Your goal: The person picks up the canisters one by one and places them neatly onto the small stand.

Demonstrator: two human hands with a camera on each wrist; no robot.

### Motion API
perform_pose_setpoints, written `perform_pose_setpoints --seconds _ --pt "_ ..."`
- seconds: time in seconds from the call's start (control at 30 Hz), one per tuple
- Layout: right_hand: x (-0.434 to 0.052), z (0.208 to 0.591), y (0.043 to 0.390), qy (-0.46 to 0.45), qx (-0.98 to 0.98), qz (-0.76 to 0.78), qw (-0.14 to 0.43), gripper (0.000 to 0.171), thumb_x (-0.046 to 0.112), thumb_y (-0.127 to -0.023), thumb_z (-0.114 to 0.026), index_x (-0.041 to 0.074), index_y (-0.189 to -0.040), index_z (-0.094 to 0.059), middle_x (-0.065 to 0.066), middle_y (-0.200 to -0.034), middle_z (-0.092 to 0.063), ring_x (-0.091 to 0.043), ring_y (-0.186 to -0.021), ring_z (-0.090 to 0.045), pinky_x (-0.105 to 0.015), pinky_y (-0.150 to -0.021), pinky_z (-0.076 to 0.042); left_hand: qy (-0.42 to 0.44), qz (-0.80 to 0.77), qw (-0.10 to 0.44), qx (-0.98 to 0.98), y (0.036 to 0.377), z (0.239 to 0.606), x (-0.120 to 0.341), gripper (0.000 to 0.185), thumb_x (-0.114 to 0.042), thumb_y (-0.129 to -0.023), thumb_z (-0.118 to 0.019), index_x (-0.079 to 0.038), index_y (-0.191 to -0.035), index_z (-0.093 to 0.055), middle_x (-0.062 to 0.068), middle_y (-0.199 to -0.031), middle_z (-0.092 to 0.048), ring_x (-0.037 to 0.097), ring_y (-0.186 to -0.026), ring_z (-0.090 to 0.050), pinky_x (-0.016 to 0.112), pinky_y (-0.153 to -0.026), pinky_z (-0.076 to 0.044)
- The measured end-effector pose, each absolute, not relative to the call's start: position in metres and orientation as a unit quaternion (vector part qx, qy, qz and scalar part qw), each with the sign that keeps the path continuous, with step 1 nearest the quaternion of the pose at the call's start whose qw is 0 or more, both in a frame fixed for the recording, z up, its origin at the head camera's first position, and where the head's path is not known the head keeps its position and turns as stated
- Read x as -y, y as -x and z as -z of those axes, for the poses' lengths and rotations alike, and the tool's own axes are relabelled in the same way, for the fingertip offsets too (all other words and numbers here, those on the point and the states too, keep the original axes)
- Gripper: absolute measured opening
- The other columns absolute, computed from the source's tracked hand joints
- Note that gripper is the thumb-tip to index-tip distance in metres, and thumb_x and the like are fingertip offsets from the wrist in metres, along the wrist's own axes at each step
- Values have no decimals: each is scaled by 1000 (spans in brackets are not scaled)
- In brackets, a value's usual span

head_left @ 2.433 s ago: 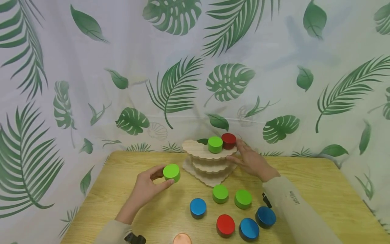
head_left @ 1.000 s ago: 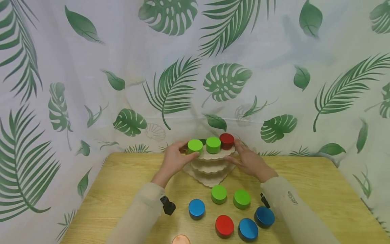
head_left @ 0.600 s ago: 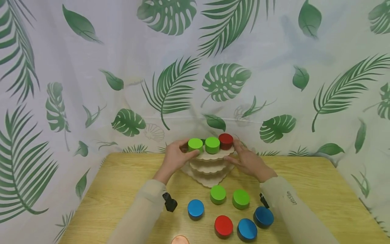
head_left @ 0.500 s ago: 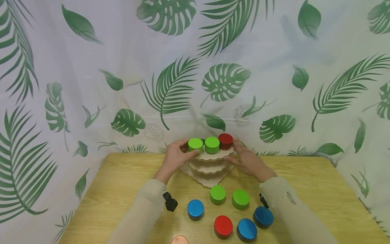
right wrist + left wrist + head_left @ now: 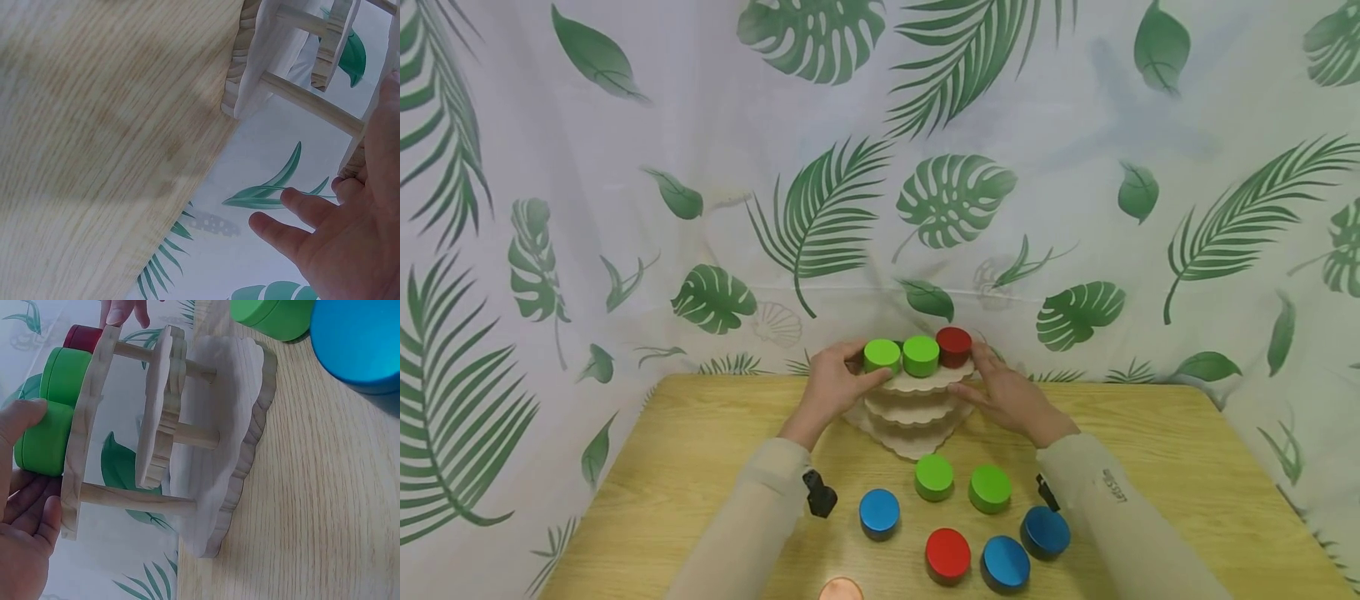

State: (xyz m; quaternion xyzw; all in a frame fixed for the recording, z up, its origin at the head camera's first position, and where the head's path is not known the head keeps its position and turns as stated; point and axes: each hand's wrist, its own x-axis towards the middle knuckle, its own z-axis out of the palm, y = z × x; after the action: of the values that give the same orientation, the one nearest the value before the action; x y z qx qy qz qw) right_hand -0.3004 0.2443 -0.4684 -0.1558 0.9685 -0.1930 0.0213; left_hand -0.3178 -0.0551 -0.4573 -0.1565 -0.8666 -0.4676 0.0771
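Note:
A wooden tiered stand (image 5: 913,408) with scalloped edges stands at the back of the table. On its top tier, a round green tin (image 5: 921,357) and a dark red tin (image 5: 954,347) sit side by side. My left hand (image 5: 829,387) holds another round green tin (image 5: 45,439) at the left end of that tier, thumb on its near side. In the left wrist view this tin touches the other green one. My right hand (image 5: 1011,402) grips the right end of the top tier, thumb in front. In the right wrist view, two of its fingers (image 5: 281,234) stretch past the edge.
In front of the stand, two green tins (image 5: 934,477), several blue tins (image 5: 879,513) and a red tin (image 5: 947,555) lie on the wooden table (image 5: 700,467). A copper-coloured round top (image 5: 841,590) shows at the near edge. A leaf-print cloth (image 5: 850,208) hangs behind.
My left hand has carried the green tin from over the table's left part up and right onto the top tier, next to the other green tin. My right hand has stayed at the stand.

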Motion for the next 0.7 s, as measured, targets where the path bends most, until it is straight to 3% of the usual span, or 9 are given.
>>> perform_pose_setpoints --seconds 0.7 --pt "-243 467 299 156 -971 182 18 94 55 -108 -52 -10 -164 -14 -30 -172 -17 -50 -152 -37 -63 -123 -34 146 447 83 879 316 455 54 68 -35 -86 -90 -1 -139 -67 18 -122 -75 32 -109 -71 46 -92 -61"
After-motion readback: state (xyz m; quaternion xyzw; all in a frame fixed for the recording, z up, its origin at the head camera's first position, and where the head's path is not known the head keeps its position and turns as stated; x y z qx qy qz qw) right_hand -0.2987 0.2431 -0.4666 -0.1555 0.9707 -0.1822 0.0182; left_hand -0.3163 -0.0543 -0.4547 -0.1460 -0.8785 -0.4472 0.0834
